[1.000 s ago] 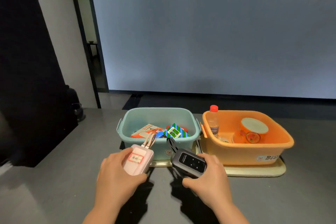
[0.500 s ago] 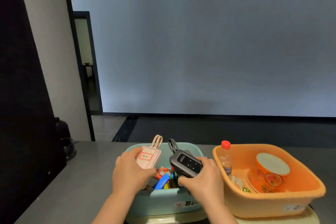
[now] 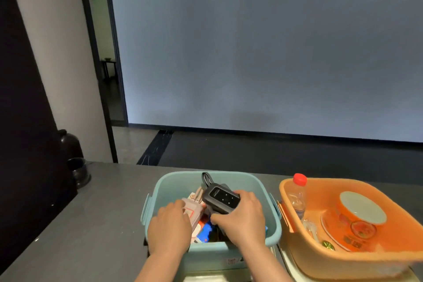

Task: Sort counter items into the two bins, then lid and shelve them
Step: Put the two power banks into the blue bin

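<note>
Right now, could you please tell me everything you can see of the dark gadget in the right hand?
The dark gadget is a rounded, dark grey block that looks like plastic, with a glossy black face bearing small white marks and a black loop at its far end. The right hand grips its near end, fingers curled round it, holding it tilted, loop away from the person, above the inside of the teal bin. It lies close beside the pink gadget under the left hand; whether they touch is unclear.

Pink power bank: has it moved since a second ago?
Yes. The pink power bank, gripped by the left hand, went from the counter before the teal bin down inside it.
</note>
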